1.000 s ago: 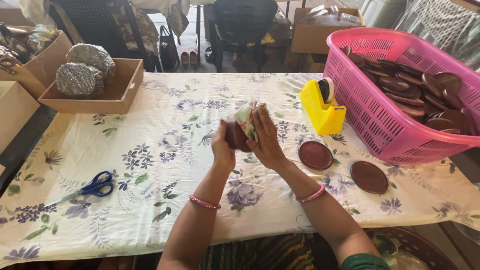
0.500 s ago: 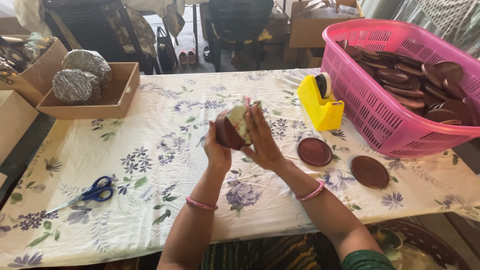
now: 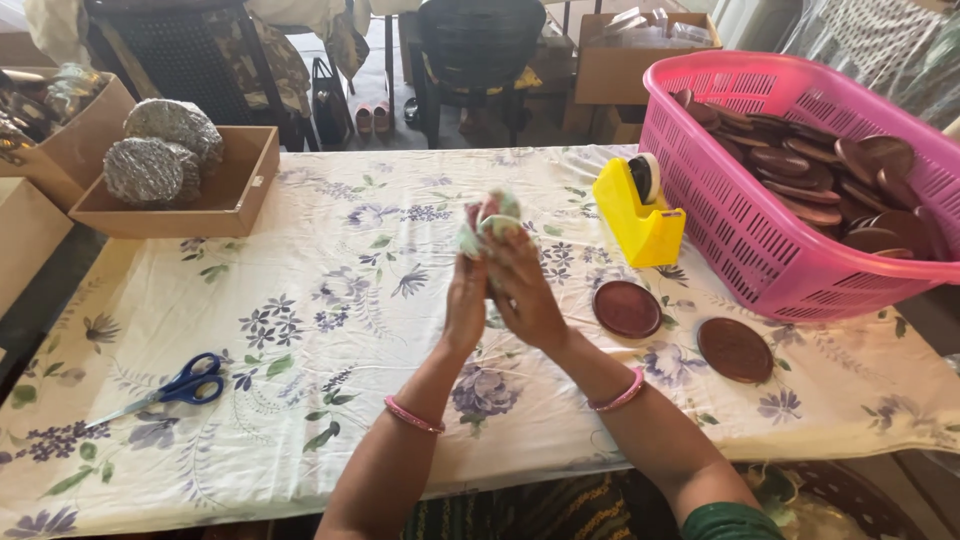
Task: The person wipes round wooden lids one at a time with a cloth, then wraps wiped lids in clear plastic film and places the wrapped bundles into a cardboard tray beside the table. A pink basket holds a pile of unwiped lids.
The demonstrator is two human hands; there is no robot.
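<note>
I have a small bundle [image 3: 489, 222] pinched between my two hands, raised above the table [image 3: 330, 300], just left of the yellow tape dispenser [image 3: 640, 212]. My left hand [image 3: 466, 303] presses against it from the left with the fingers pointing up; my right hand [image 3: 527, 290] wraps the lower right side, fingers curled close around it. Both sets of fingers are narrow and closed on the bundle. It sticks out above my fingertips, pale green and white with a touch of pink, and its long axis runs roughly upright, top end pointing away from me. My hands cover its lower half, so I cannot tell its full shape or what is inside the wrapping.

Right of the dispenser stands a pink basket [image 3: 740, 240] full of brown discs [image 3: 830, 180], its far corner cut off by the frame edge. Two more discs lie on the table in front of the dispenser, one near [image 3: 627, 308] and one further right [image 3: 735, 349]. Well left of the dispenser, blue scissors [image 3: 175, 385] lie on the flowered cloth, and further back on that side a cardboard tray [image 3: 235, 195] holds foil-wrapped rounds [image 3: 160, 150].
</note>
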